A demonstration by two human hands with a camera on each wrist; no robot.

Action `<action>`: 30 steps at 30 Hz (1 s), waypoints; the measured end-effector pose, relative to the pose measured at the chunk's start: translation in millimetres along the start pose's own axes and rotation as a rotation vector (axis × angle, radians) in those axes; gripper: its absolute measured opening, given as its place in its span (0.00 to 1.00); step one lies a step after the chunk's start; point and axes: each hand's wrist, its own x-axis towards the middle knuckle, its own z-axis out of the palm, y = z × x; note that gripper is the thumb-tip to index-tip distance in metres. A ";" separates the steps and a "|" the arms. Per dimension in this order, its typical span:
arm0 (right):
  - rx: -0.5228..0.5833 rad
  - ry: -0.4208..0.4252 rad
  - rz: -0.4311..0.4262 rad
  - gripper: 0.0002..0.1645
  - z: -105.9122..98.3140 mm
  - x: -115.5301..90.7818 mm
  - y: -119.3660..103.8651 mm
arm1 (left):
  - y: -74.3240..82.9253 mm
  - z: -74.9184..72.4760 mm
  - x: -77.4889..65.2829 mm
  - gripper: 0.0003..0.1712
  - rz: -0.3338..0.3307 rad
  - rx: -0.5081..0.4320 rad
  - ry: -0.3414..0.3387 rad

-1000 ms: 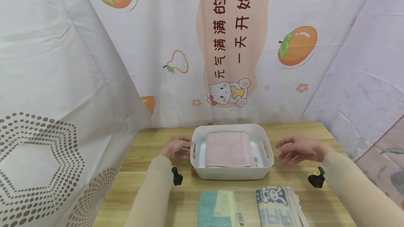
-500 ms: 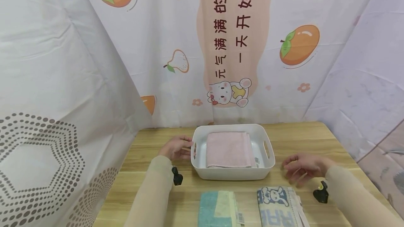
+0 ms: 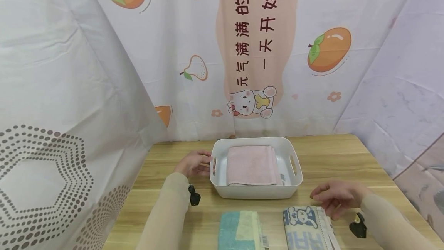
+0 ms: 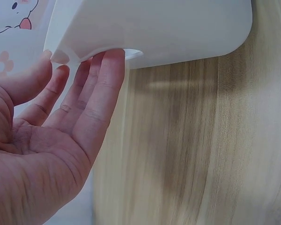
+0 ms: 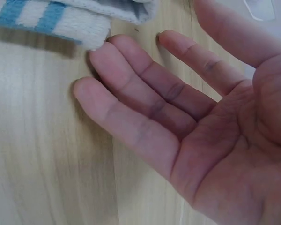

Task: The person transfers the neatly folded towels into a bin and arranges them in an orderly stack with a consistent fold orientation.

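A white plastic basket [image 3: 256, 192] with handle slots stands on the wooden table, a folded pink towel [image 3: 252, 165] lying inside it. At its left end my left hand [image 3: 195, 164] holds the handle; the left wrist view has the thumb at the rim and fingertips [image 4: 113, 61] in the slot. My right hand [image 3: 341, 196] is low over the table, palm upward in its wrist view, holding nothing. Its fingertips [image 5: 105, 54] are right at the edge of a folded blue-and-white towel [image 3: 305, 228] with a bear pattern.
A folded teal-and-yellow towel [image 3: 239, 230] lies in front of the basket, left of the patterned one. Behind the table [image 3: 333, 153] hangs a printed curtain [image 3: 194, 103]; more cloth [image 3: 52, 88] closes off the left side.
My right hand has come down from beside the basket's right end toward the blue-and-white towel. The left hand keeps its place at the handle.
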 end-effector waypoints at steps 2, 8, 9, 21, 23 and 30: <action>0.008 -0.016 0.004 0.28 0.8 -0.5 1.8 | 0.5 0.2 0.1 0.22 0.002 -0.002 -0.004; 0.015 -0.068 0.036 0.25 3.0 -0.9 3.5 | 2.1 1.8 -1.5 0.21 0.004 0.002 0.002; 0.012 -0.075 0.038 0.24 3.7 -1.0 3.4 | 2.2 2.0 -1.9 0.21 0.005 0.003 0.005; 0.020 -0.200 0.025 0.21 10.9 -3.3 2.6 | 1.3 1.1 -2.8 0.20 -0.005 0.011 0.014; 0.024 -0.212 0.024 0.21 10.8 -3.9 3.0 | 1.4 1.3 -3.2 0.20 -0.004 0.013 0.014; -0.012 -0.170 0.052 0.22 12.6 -5.5 2.5 | 1.2 1.6 -3.1 0.20 -0.001 0.028 0.019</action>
